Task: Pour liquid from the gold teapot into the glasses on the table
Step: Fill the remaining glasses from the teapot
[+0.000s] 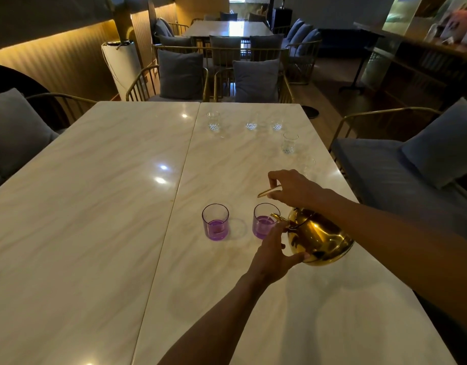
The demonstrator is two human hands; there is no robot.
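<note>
The gold teapot (320, 239) is tilted to the left, its spout over the rim of the right purple glass (264, 224). My right hand (293, 188) grips the teapot's thin gold handle from above. Fingers of my left hand (273, 250) rest against the pot's front and side, steadying it. Both purple glasses hold a little purple-looking liquid at the bottom; the left purple glass (215, 222) stands apart from the pot. They sit on the pale marble table (95, 206).
Several clear glasses stand at the table's far right, such as one (213, 121) near the seam and one (289, 143) by the right edge. Cushioned metal chairs (411, 159) surround the table. Another table set stands behind.
</note>
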